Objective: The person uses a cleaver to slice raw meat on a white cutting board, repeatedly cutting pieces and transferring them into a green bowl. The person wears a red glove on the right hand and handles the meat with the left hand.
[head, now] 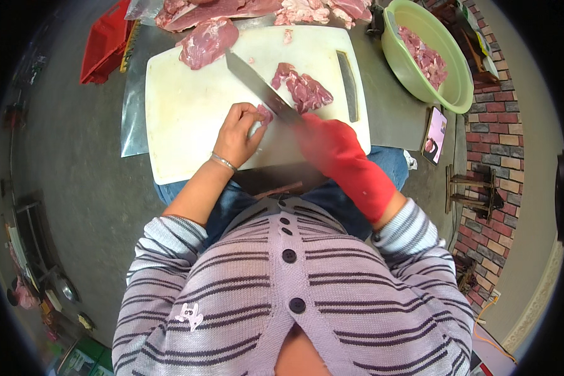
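My left hand (pixel 238 134), bare with a bracelet at the wrist, pinches a small piece of raw meat (pixel 265 114) over the white cutting board (pixel 188 141). In a red glove, my right hand (pixel 329 143) grips a large knife (pixel 258 84); the handle is hidden in the glove. The blade slants up and left across the board, its tip close to a large chunk of raw meat (pixel 209 42) at the board's upper left edge. Cut pieces of meat (pixel 308 91) lie to the right of the blade. A tiny scrap (pixel 288 36) rests near the board's far edge.
Large slabs of raw meat (pixel 235 9) lie beyond the board. A pale green basin (pixel 399 77) holding meat pieces stands at the upper right, with a phone (pixel 434 136) below it at the metal table's edge. A red plastic crate (pixel 104 42) is at the upper left.
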### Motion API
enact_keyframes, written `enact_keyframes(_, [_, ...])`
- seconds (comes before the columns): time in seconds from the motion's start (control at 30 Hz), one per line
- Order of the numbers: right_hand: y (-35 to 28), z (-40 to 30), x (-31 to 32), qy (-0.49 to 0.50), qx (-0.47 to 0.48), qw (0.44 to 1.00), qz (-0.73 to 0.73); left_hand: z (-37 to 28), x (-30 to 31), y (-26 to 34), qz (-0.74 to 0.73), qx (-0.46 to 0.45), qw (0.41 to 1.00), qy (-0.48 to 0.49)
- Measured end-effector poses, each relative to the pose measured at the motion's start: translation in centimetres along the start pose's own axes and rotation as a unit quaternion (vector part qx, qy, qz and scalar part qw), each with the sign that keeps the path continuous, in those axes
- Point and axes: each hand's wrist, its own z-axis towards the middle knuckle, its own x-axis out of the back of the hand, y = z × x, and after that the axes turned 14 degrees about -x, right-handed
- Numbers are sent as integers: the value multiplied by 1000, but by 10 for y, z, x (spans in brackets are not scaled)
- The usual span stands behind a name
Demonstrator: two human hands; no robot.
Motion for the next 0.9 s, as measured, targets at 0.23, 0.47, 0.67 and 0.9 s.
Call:
enact_keyframes(0.23, [15,9,-20,-8,97,995,-25,0,0,-8,11,-45,998,-42])
enact_keyframes(0.47, [-24,50,-23,-10,104,994,-2,6,1,-1,85,-21,995,-47])
enact_keyframes(0.67, [25,-7,40,-19,-151,962,227,69,-20,9,-22,100,995,11])
enact_keyframes(0.9, [62,-23,72,66,-173,940,285,170,-65,21,88,-49,901,-422])
